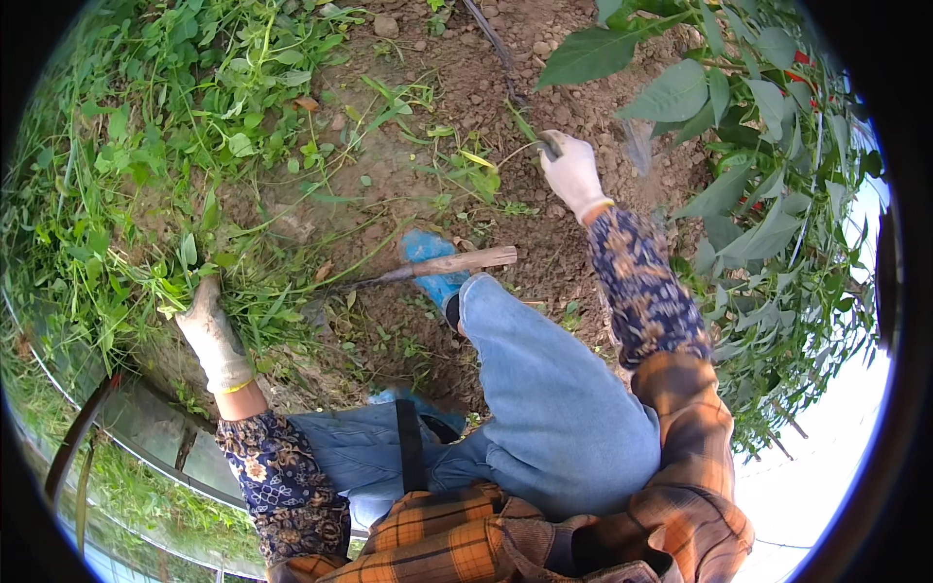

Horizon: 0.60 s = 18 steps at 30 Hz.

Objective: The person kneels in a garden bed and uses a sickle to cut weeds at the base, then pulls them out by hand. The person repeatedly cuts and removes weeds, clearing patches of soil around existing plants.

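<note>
My left hand (211,335), in a white work glove, is closed round a bunch of green weeds (267,301) at the left; the leaves hide most of its fingers. Farther ahead and to the right, my right hand (571,175), gloved too, has its fingers pinched together on a thin weed stem (520,151) just above bare soil. Between my hands lies a hand tool with a wooden handle (471,260), resting across my blue-covered shoe (425,251). Its dark, narrow blade points left into the weeds, partly hidden.
Dense low weeds (185,107) cover the ground at the far left. Tall plants with broad leaves (758,214) and some red fruit stand along the right. A dark hose (494,44) lies on the soil ahead. Clear plastic sheeting (160,428) and a curved rod are at the lower left.
</note>
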{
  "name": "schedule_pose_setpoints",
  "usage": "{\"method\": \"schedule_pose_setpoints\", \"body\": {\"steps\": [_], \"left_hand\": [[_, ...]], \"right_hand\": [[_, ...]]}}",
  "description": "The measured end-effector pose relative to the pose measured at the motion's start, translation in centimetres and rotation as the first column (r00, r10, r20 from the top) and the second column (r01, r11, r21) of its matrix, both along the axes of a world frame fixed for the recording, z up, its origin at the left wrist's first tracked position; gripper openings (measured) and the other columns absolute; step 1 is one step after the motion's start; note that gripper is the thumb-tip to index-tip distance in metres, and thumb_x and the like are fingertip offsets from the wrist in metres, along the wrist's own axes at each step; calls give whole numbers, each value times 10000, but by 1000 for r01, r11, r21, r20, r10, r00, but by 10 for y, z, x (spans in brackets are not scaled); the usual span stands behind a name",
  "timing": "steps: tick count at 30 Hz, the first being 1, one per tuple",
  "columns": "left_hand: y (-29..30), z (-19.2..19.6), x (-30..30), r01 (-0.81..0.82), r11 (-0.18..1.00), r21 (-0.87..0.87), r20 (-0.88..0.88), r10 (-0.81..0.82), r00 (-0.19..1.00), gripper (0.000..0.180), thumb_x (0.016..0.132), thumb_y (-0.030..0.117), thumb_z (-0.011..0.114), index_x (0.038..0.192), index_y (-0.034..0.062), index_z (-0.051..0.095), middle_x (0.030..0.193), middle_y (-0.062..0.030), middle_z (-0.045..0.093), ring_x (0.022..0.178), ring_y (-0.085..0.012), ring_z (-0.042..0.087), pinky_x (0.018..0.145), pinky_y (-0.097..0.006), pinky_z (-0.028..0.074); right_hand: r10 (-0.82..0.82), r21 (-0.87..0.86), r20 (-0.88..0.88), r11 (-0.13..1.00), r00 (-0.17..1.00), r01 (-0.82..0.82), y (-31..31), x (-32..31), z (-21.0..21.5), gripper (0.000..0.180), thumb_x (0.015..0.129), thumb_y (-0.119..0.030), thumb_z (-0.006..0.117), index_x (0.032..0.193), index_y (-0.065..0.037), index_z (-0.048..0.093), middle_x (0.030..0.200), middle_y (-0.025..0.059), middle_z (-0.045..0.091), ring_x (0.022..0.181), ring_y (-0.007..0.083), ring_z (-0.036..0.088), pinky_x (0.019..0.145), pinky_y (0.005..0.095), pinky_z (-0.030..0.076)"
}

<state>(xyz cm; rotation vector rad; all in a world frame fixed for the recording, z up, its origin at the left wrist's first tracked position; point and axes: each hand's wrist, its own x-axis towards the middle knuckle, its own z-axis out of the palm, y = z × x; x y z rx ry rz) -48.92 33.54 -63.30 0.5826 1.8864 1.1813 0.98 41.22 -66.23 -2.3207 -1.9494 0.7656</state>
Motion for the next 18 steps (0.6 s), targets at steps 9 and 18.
{"method": "schedule_pose_setpoints", "body": {"steps": [9, 18], "left_hand": [[2, 7, 11, -47, 999, -8, 99, 48, 994, 273, 842, 63, 638, 1105, -11, 618, 1020, -30, 635, 865, -131, 557, 818, -281, 437], [-3, 9, 10, -29, 999, -31, 46, 30, 999, 284, 871, 108, 631, 1105, -53, 634, 1041, -48, 652, 867, -133, 592, 810, -267, 464]], "right_hand": [[763, -180, 226, 644, 606, -744, 10, -66, -16, 707, 867, -32, 469, 1513, -209, 243, 1086, 164, 551, 1033, 313, 544, 934, 431, 443], [488, 22, -48, 873, 871, -488, 41, -87, -60, 271, 821, -149, 613, 1088, -132, 656, 1199, 140, 601, 1092, 327, 581, 905, 407, 485]]}}
